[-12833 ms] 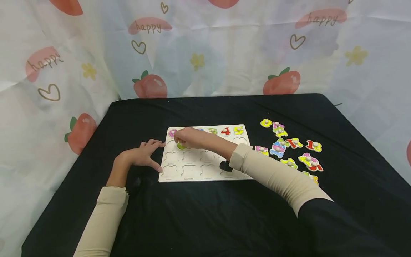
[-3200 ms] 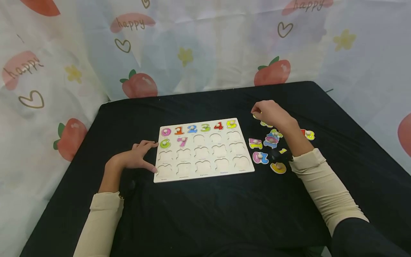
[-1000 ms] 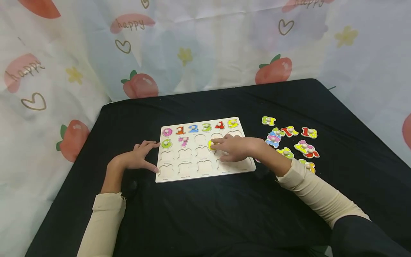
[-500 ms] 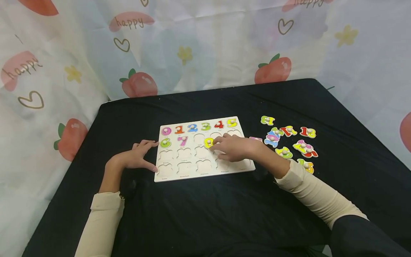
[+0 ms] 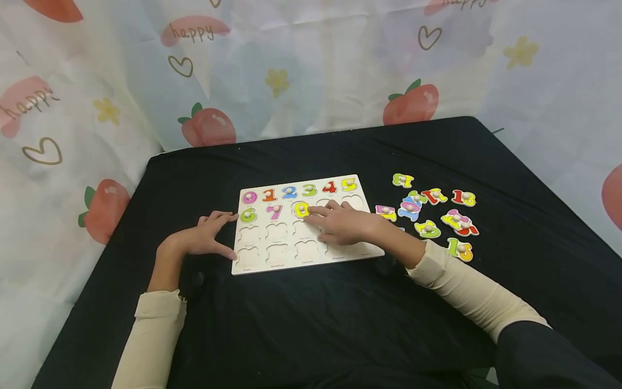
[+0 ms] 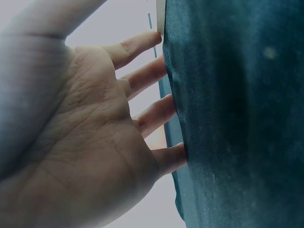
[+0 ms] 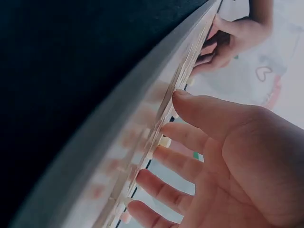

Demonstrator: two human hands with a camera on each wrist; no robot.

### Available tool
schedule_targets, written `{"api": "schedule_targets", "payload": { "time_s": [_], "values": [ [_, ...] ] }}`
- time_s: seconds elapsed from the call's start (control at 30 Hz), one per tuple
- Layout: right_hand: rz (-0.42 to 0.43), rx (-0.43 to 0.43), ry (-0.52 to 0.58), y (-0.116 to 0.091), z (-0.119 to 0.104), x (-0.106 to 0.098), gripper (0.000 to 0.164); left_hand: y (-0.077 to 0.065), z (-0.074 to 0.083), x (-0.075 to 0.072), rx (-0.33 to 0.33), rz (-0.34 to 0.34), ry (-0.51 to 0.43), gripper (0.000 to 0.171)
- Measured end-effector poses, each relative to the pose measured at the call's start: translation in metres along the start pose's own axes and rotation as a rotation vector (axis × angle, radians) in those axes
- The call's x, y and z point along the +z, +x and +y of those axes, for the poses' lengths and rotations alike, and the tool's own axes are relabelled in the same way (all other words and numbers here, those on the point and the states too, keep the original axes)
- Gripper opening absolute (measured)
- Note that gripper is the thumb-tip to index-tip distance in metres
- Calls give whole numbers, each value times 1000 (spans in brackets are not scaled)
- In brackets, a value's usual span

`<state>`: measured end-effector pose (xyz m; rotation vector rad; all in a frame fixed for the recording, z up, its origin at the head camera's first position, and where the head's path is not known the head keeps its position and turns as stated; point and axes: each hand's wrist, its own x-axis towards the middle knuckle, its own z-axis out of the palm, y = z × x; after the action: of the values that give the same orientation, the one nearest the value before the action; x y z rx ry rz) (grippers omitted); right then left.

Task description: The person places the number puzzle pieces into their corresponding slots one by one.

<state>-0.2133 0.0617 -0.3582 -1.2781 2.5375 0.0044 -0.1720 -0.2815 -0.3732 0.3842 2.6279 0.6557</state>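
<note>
A pale number puzzle board (image 5: 291, 259) lies on the black cloth, with pegged digits 0 to 7 in its recesses. The yellow number 8 puzzle piece (image 5: 301, 209) lies at the recess right of the pink 7 (image 5: 274, 212); whether it sits flush I cannot tell. My right hand (image 5: 345, 224) is over the board, its fingertips touching the 8's right side. In the right wrist view its fingers are extended and spread, the thumb on the board's surface. My left hand (image 5: 204, 237) rests at the board's left edge, thumb and fingers spread apart along it.
Right of the board lie several loose number pieces, among them a red-and-yellow 13 (image 5: 464, 198), a green-and-yellow one (image 5: 403, 180) and an overlapping pair (image 5: 459, 222). Lower recesses in the board hold no pieces. A patterned curtain (image 5: 311, 70) hangs behind the table.
The yellow 8 has come from the right-hand pile onto the board and slid left to beside the 7, with my right hand following. The 7 was placed earlier. My left hand stays at the edge.
</note>
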Motion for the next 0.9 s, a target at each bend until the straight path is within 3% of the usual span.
{"api": "schedule_targets", "payload": {
  "time_s": [0.47, 0.67, 0.9],
  "values": [
    [33, -4, -59, 8, -4, 4, 53, -1, 0, 0, 11, -5, 5, 108],
    [35, 13, -10, 9, -6, 4, 59, -2, 0, 1, 9, -6, 7, 107],
    [16, 48, -25, 11, -8, 4, 58, 0, -1, 0, 4, -10, 4, 108]
  ]
}}
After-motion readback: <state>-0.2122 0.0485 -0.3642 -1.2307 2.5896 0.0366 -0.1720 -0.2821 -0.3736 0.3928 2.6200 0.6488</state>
